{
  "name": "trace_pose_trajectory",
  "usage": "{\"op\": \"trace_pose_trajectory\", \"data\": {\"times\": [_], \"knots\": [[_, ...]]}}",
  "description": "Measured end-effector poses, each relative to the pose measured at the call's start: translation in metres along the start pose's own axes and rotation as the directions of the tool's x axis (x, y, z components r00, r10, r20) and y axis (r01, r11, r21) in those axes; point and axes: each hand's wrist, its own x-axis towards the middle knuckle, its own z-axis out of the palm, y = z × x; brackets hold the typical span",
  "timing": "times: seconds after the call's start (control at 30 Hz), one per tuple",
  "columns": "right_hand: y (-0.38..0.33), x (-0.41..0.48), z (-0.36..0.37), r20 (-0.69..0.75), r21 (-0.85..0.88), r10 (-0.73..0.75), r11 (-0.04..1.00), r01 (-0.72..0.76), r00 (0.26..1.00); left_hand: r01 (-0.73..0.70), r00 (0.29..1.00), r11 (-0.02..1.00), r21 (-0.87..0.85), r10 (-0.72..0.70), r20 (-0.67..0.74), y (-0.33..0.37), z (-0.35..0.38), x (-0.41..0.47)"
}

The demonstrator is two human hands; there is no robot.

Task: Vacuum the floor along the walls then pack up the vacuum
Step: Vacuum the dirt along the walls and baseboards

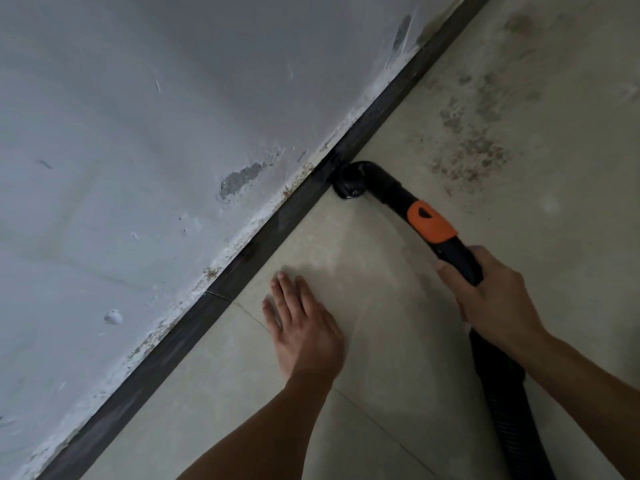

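My right hand [491, 296] grips the black handle of the vacuum hose [460, 261], just behind its orange collar [431, 221]. The bent black nozzle [349, 183] at the hose's front end sits on the floor tile, right against the dark baseboard [277, 223]. My left hand [304, 327] lies flat with straight fingers over the beige floor [363, 271], a short way from the baseboard and left of the hose. The ribbed part of the hose [509, 410] runs back past my right forearm toward the lower right edge.
A grey-white wall [138, 150] with scuffs and chipped plaster fills the left half. White dust lines the baseboard's top edge. Dark dirty stains [474, 140] mark the floor tiles at the upper right. Tile joints cross the floor near my arms.
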Motion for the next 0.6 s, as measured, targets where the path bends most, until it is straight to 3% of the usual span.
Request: {"op": "trace_pose_trajectory", "data": {"times": [0.17, 0.27, 0.33, 0.47, 0.6], "knots": [[-0.011, 0.005, -0.008, -0.102, -0.044, 0.044, 0.998, -0.049, 0.994, 0.005, 1.0, 1.0, -0.003, -0.005, 0.01, 0.001, -0.002, 0.0], [-0.005, -0.037, -0.005, -0.01, -0.125, 0.014, 0.992, -0.015, 1.0, 0.003, 1.0, 1.0, -0.001, -0.003, 0.029, 0.0, -0.004, 0.0], [0.015, -0.074, -0.012, 0.016, -0.119, 0.068, 0.991, -0.066, 0.998, 0.008, 0.999, 1.0, -0.008, -0.007, 0.041, 0.0, -0.006, 0.0], [0.063, -0.121, -0.05, -0.157, -0.061, 0.292, 0.951, -0.304, 0.943, 0.014, 0.999, 1.0, -0.018, -0.014, 0.032, 0.003, -0.009, 0.0], [0.054, -0.11, -0.05, -0.238, -0.003, 0.28, 0.957, -0.289, 0.93, 0.023, 1.0, 0.999, -0.023, -0.023, 0.018, 0.004, -0.008, -0.001]]}}
